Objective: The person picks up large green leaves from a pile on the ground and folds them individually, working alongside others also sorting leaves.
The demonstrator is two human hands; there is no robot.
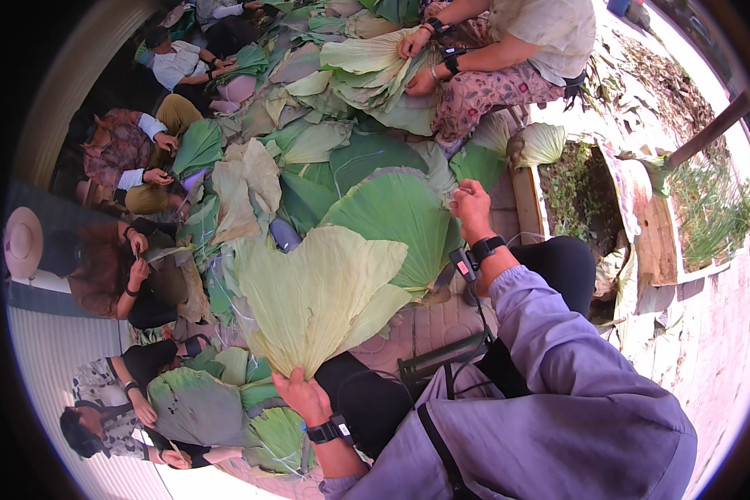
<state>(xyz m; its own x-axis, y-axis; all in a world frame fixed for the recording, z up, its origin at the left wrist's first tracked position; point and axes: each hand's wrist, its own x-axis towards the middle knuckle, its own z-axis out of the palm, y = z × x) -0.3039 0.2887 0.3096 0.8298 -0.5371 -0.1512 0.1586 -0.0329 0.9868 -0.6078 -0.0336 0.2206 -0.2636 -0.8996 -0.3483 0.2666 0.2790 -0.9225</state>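
Observation:
My left hand point(303, 395) grips the gathered base of a fan of pale yellow-green lotus leaves point(319, 287), spread out in front of my knees. Beyond this fan lies a large green lotus leaf point(394, 222) on the heap. My right hand point(473, 209) is raised near the right edge of that green leaf, fingers curled inward. Whether anything thin is pinched between those fingers cannot be made out. Both my wrists wear black straps with small devices.
Lotus leaves point(247, 187), some dry and brown, cover the ground ahead. A co-worker point(506, 56) sits opposite with leaves in hand; several others line the left side. At right stand planter boxes point(528, 200) with greenery. Tied leaf bundles point(278, 437) lie at lower left.

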